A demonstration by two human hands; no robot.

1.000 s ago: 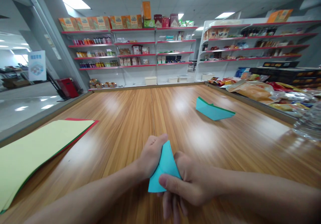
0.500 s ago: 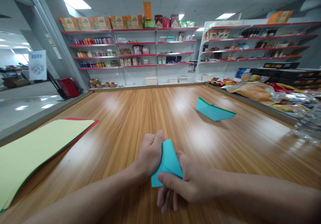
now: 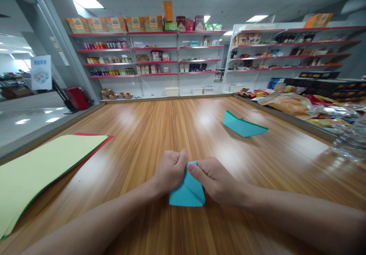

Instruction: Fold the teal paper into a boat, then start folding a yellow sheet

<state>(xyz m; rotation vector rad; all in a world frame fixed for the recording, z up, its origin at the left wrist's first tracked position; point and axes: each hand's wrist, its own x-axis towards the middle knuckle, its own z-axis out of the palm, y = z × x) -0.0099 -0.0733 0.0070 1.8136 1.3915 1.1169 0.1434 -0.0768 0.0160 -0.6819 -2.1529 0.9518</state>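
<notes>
Between my hands, above the wooden table (image 3: pixel 137 140), is a piece of folded blue paper (image 3: pixel 187 194). My left hand (image 3: pixel 170 171) is closed on its upper left side, thumb up. Closed on the upper right corner is my right hand (image 3: pixel 215 178), its thumb pressed on the paper's face. A crease runs slantwise across the paper, and its lower edge hangs free toward me. The fingers behind the paper are hidden. Farther off to the right stands a folded paper boat (image 3: pixel 244 126), blue with a green edge.
A stack of coloured paper sheets (image 3: pixel 48 159), pale yellow on top with green and red below, lies at the left. Snack packets (image 3: pixel 294 104) and a clear plastic container (image 3: pixel 351 140) are at the right. Stocked shelves (image 3: pixel 157 62) stand beyond the table.
My right hand has moved from the paper's lower right part up to its top corner. The paper has turned a little, while my left hand keeps its hold.
</notes>
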